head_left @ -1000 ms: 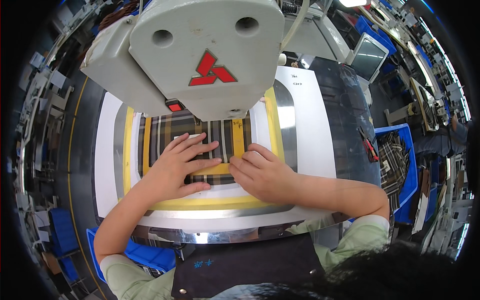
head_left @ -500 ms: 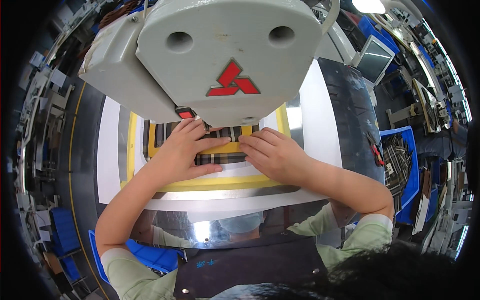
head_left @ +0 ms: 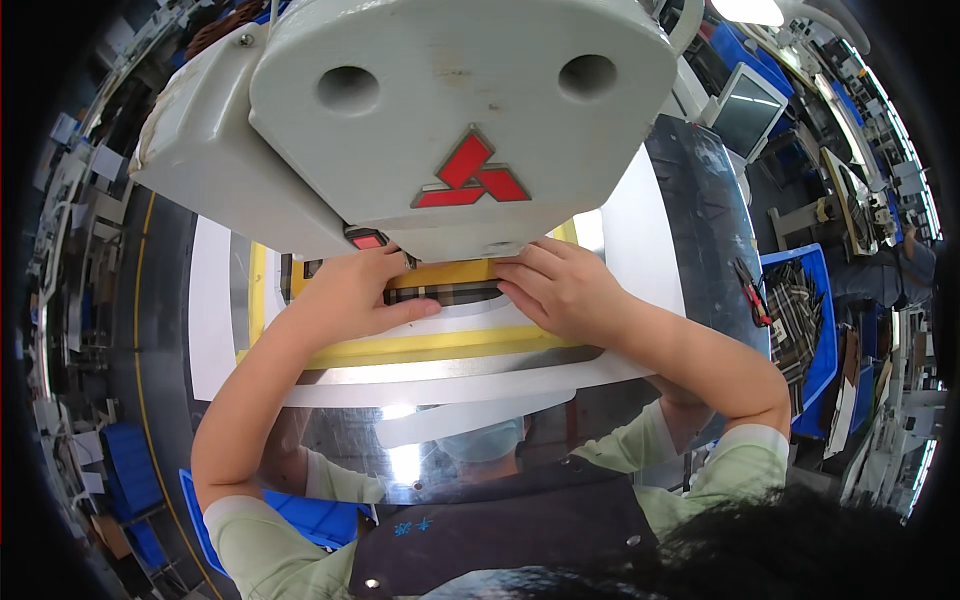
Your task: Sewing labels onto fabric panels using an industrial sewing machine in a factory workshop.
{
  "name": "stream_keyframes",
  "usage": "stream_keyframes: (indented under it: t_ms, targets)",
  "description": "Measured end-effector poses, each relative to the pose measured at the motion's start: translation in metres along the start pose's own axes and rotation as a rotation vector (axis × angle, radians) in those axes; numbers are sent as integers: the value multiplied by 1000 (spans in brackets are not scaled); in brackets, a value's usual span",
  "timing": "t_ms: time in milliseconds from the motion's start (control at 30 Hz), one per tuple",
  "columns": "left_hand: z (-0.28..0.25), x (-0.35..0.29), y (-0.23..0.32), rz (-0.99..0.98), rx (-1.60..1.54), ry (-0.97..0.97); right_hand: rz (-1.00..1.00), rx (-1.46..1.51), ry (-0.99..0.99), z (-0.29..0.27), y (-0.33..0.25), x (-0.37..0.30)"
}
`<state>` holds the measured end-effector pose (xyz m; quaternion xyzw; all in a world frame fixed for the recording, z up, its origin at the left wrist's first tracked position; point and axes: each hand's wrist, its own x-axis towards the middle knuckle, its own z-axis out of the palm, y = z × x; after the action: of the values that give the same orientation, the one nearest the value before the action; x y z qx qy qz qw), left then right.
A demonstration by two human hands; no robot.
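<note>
A plaid fabric piece (head_left: 450, 293) in dark brown, grey and white lies under the sewing machine head (head_left: 460, 120), with a yellow strip (head_left: 455, 274) across it. My left hand (head_left: 350, 296) rests on the left part of the fabric, thumb stretched out along its near side; the other fingers are partly hidden by the head. My right hand (head_left: 570, 292) presses its outstretched fingers on the strip's right end and the fabric beside it. A yellow-edged frame (head_left: 440, 345) surrounds the fabric. The needle area is hidden.
Under the frame spreads a white sheet (head_left: 650, 250). Red-handled snips (head_left: 752, 295) lie at the table's right edge, beside a blue bin (head_left: 822, 330) of plaid pieces. A screen (head_left: 748, 112) stands back right. Another blue bin (head_left: 310, 518) sits lower left.
Both hands, the fabric and the frame have shifted slightly away from me, deeper under the machine head. The head now covers more of my fingers and the fabric.
</note>
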<state>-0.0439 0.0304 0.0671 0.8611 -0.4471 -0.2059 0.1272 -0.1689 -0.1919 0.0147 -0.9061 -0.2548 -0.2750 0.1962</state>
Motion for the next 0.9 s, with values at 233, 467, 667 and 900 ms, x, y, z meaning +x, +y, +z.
stream_keyframes:
  t_ms: [233, 467, 667, 900]
  targets:
    - [10, 2, -19, 63, 9, 19, -12, -39, -25, 0, 3, 3]
    - [7, -3, -15, 270, 7, 101, 31, 15, -39, 3, -5, 1]
    - [29, -36, 9, 503, 37, 293, 197, 21, -78, -14, -5, -1]
    - [82, -73, 55, 669, 40, 96, 318, -81, -217, -20, -7, 5]
